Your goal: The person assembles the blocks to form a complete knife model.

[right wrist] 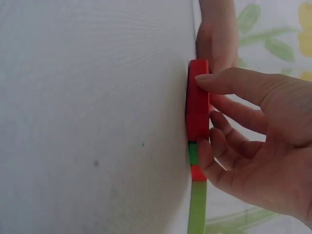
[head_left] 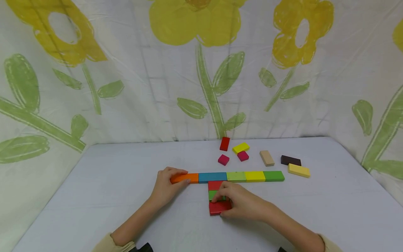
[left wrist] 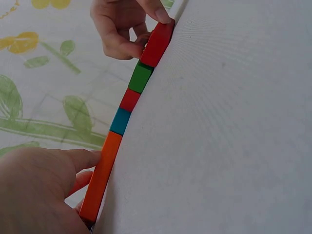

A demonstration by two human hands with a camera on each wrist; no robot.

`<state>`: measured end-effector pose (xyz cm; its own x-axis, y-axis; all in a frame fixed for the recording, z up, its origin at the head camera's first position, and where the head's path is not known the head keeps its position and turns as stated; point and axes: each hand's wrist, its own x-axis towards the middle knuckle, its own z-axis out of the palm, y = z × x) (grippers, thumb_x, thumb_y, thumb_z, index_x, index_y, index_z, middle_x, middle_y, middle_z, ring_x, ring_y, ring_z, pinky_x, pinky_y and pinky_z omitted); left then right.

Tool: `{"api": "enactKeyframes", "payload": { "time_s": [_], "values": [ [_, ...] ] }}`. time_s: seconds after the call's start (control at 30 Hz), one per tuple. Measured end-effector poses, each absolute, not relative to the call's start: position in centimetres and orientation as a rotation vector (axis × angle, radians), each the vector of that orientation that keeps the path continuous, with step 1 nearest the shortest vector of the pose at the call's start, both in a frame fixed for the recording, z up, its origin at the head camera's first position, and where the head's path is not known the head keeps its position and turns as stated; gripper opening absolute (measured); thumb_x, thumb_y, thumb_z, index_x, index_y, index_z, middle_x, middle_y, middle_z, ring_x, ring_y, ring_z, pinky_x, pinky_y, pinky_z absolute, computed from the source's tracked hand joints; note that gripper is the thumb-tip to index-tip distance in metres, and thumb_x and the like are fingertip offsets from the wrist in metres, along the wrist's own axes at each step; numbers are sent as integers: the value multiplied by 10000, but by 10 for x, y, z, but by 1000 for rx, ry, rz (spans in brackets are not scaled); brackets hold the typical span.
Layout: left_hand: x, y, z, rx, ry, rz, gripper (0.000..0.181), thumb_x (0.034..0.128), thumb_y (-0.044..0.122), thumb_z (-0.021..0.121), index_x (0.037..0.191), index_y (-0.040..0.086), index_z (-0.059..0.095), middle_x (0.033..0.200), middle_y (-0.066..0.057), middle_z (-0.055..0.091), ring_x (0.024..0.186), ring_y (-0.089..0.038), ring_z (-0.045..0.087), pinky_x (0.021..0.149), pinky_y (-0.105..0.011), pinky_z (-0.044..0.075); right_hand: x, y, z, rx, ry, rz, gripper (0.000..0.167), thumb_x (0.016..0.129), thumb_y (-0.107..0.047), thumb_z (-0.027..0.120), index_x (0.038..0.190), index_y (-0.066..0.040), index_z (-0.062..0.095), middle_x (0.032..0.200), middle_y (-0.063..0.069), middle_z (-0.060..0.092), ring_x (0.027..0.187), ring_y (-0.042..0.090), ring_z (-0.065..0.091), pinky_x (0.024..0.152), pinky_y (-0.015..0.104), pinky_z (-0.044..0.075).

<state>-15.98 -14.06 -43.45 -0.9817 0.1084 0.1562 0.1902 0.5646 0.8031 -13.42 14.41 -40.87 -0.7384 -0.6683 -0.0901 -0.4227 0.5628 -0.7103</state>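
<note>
My left hand (head_left: 165,183) pinches the orange block (head_left: 192,178) at the left end of a row, thumb on the near side and fingers on the far side. To its right the row continues with a blue block (head_left: 212,177), a light green block (head_left: 236,176), a yellow block (head_left: 255,176) and a green block (head_left: 273,176). From the row a column runs toward me: a small red block (head_left: 214,185), a green block (head_left: 213,194), then a larger red block (head_left: 216,209). My right hand (head_left: 245,202) holds this last block (right wrist: 198,102) between thumb and fingers.
Behind the row lie a red block (head_left: 225,144), a yellow block (head_left: 240,148) and two magenta pieces (head_left: 224,160). A tan block (head_left: 267,158), a dark block (head_left: 290,160) and a pale yellow block (head_left: 298,170) lie farther right. A flower-printed curtain (head_left: 135,105) hangs behind the white table (head_left: 119,164).
</note>
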Motion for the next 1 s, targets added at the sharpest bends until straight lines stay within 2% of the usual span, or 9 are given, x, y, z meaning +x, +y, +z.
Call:
{"api": "enactKeyframes", "payload": {
  "time_s": [0.07, 0.3, 0.57, 0.7, 0.9, 1.0],
  "values": [
    [-160, -140, -434, -259, -2699, -1400, 241, 917, 145, 827, 1149, 83, 815, 1155, -118, 682, 1173, -311, 512, 887, -391, 446, -132, 143, -404, -861, 2444, -984, 322, 866, -178, 882, 1163, -221, 765, 1085, -95, 599, 1036, 115, 566, 816, 224, 563],
    [-160, -140, -433, -262, -2695, -1395, 242, 913, 137, 828, 1147, 80, 815, 1145, -119, 684, 1162, -309, 521, 882, -390, 451, -152, 154, -452, -955, 2456, -1011, 371, 873, -317, 884, 1202, -309, 715, 1120, -144, 610, 1026, 54, 563, 798, 217, 567],
    [-160, -140, -433, -258, -2702, -1391, 243, 914, 141, 827, 1149, 80, 815, 1144, -120, 682, 1153, -305, 518, 866, -381, 443, -140, 148, -426, -924, 2459, -1016, 349, 874, -257, 881, 1178, -248, 711, 1101, -103, 618, 1020, 114, 574, 805, 238, 569],
    [-160, -140, -433, -258, -2701, -1389, 243, 912, 139, 829, 1147, 81, 816, 1144, -120, 684, 1148, -304, 520, 861, -379, 440, -143, 150, -434, -948, 2474, -999, 361, 875, -267, 878, 1188, -259, 699, 1109, -114, 616, 1008, 79, 564, 778, 224, 561],
    [-159, -140, -433, -254, -2705, -1389, 243, 913, 143, 828, 1148, 81, 816, 1146, -120, 684, 1152, -305, 523, 869, -383, 446, -145, 151, -436, -923, 2459, -1011, 383, 862, -270, 891, 1190, -265, 693, 1116, -96, 621, 1026, 125, 572, 785, 235, 568],
    [-159, -140, -433, -252, -2711, -1380, 250, 916, 145, 827, 1157, 81, 813, 1154, -122, 683, 1155, -308, 527, 875, -386, 448, -151, 153, -450, -907, 2450, -1017, 406, 855, -322, 897, 1198, -329, 680, 1130, -137, 619, 1047, 93, 570, 794, 224, 570]
  ]
}}
